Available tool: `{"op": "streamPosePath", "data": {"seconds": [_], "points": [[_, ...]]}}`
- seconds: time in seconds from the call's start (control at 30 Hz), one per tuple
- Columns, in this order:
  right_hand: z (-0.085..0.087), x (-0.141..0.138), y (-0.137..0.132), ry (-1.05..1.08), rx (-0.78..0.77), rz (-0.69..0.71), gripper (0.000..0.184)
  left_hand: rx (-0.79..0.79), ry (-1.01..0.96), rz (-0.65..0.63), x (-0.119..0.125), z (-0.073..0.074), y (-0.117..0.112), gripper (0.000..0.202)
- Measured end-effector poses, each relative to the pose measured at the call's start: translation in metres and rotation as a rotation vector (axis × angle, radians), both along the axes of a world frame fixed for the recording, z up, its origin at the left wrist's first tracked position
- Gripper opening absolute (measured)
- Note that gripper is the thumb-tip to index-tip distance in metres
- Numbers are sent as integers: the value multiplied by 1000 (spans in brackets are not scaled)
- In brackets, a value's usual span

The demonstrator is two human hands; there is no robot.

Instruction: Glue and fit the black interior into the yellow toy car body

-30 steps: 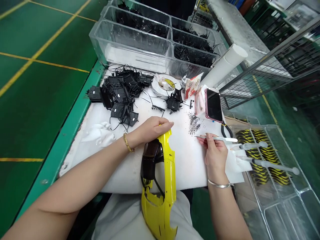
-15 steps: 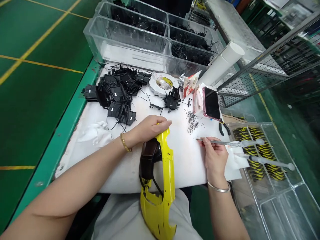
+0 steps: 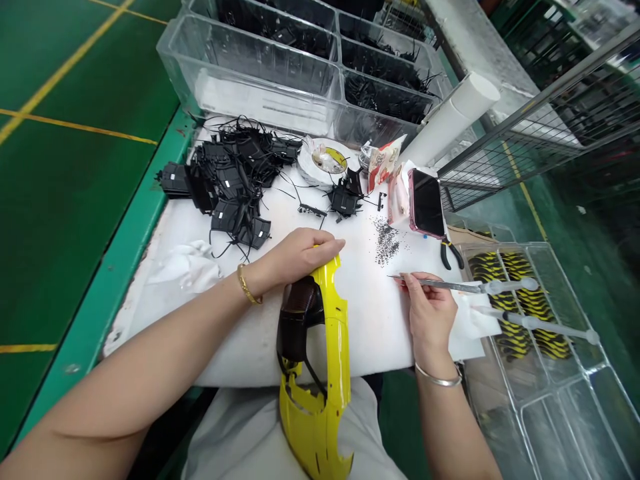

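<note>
White workbench (image 3: 380,333), left hand (image 3: 295,257) on yellow car shell (image 3: 335,333)

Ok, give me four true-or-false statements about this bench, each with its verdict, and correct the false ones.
1. The left hand rests on the yellow plastic shell. True.
2. The right hand holds the pliers. False: they lie on the white padding; it holds a slim metal tool.
3. The phone lies screen down. False: its dark screen faces up.
4. A gold bangle circles the left wrist. True.
</note>
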State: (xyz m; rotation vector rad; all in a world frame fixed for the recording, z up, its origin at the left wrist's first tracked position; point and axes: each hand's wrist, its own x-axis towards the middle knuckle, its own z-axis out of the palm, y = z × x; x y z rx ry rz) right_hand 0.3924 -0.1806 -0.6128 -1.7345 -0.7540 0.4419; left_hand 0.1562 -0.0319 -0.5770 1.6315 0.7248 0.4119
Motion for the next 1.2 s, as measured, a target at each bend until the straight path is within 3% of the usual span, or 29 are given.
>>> {"op": "streamPosePath", "data": {"seconds": [0.43,0.57,0.7,0.83,1.0,1.2], "points": [[-2,1,-2,-46,30,39,26,26,-6,-2,-1,-1,1,44],[13,-8,-8,-68,94,99,20,46,-120,34,0,2,0,30],[43,-29,4,-186,249,326,11,-34,-324,-6,-1,10,-2,21],[64,-50,38,-397,420,598,24,-129,-323,-7,-2,12,-3,30],[60,-63,66,-572,574,657,34,-320,-435,23,1,10,-1,58],[53,-64,63,-576,601,640,38,-362,-445,64,4,11,-4,54]]}}
